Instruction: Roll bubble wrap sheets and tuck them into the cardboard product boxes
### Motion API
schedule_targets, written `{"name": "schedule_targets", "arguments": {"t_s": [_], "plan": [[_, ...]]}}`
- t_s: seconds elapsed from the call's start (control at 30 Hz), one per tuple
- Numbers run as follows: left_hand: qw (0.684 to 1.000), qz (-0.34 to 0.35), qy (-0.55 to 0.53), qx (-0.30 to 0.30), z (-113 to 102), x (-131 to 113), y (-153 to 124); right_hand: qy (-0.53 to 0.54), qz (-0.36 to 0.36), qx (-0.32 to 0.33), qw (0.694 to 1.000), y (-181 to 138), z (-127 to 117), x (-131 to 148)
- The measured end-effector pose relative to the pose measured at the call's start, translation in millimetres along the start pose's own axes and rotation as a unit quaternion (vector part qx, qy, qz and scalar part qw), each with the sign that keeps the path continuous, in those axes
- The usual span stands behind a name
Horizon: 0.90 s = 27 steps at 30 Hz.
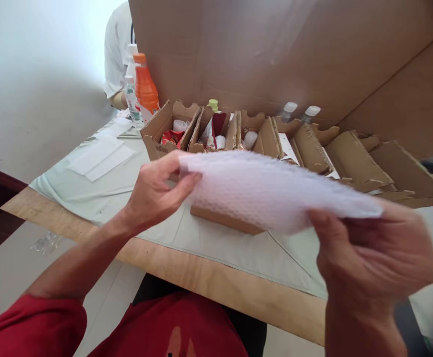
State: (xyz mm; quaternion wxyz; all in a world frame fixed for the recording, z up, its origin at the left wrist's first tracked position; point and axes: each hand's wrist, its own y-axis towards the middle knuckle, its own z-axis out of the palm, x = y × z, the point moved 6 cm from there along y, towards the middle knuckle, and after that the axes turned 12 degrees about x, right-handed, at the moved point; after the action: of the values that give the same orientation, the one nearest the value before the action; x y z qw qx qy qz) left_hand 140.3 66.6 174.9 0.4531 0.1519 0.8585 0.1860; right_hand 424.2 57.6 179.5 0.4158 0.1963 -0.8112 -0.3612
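Between my two hands stretches a sheet or sleeve of white bubble wrap (253, 186), slightly blurred, held up above the table. My left hand (160, 188) pinches its left end between thumb and fingers. At the other end, my right hand (376, 248) grips the lower right corner, thumb on the near side and fingers behind. Below the wrap lies a brown cardboard box (227, 221), mostly hidden, with only its front edge showing.
Behind stands a row of open cardboard bins (216, 134) with small packed goods. An orange bottle (145, 89) and clear bottles are at the back left, near white paper sheets (101, 156). A person in a white sleeve (118, 54) sits beyond a tall cardboard panel (239, 54).
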Motion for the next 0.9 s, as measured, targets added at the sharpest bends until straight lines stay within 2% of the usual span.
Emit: {"name": "schedule_targets", "arguments": {"t_s": [0.07,0.13,0.2,0.27,0.3,0.37,0.4,0.47,0.53,0.6,0.7,0.8,0.9], "plan": [[0.998,0.049,0.043,-0.023,3,-11,30,-0.02,-0.044,-0.024,0.999,27,-5,-2],[0.993,0.076,0.087,-0.006,12,-14,55,-0.044,-0.051,-0.001,0.998,46,-6,-13],[0.987,0.06,0.14,0.057,27,-9,74,-0.065,-0.025,0.076,0.995,60,0,-33],[0.967,0.013,0.206,0.149,45,3,85,-0.092,0.028,0.201,0.975,67,13,-56],[0.951,-0.01,0.24,0.194,54,8,88,-0.116,0.057,0.272,0.953,67,22,-67],[0.915,-0.034,0.302,0.266,70,15,91,-0.184,0.097,0.403,0.891,65,38,-82],[0.899,-0.038,0.326,0.289,77,17,92,-0.226,0.1,0.45,0.858,65,45,-87],[0.877,-0.038,0.356,0.321,89,19,97,-0.302,0.086,0.503,0.805,66,57,-89],[0.86,-0.04,0.375,0.343,99,21,102,-0.356,0.074,0.52,0.773,70,67,-87],[0.844,-0.045,0.394,0.361,108,23,106,-0.382,0.077,0.529,0.754,72,77,-86],[0.83,-0.058,0.406,0.377,114,28,110,-0.382,0.083,0.532,0.751,70,89,-89],[0.849,-0.068,0.377,0.363,105,29,109,-0.381,0.076,0.515,0.764,66,87,-98],[0.904,-0.058,0.312,0.285,81,18,105,-0.405,0.033,0.454,0.793,67,67,-98]]}}
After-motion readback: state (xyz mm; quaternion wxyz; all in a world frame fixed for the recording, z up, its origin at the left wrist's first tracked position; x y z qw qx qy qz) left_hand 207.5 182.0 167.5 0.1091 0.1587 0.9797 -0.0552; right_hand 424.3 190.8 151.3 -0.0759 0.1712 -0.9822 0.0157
